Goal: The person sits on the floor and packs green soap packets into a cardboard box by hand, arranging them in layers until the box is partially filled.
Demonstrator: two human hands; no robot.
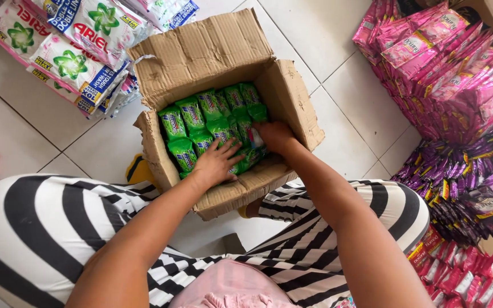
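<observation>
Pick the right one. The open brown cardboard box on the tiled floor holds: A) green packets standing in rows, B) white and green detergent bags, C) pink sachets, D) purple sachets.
A: the open brown cardboard box is filled with green packets set upright in rows, and both the left hand and the right hand rest on them; the pink and purple sachets and the detergent bags lie outside on the floor.

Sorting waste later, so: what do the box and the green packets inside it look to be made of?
The box looks like brown corrugated cardboard, matte, with creased flaps and torn, fluted edges. The green packets seem to be thin glossy plastic film: they shine and wrinkle. Both hands, left and right, rest on them.
</observation>
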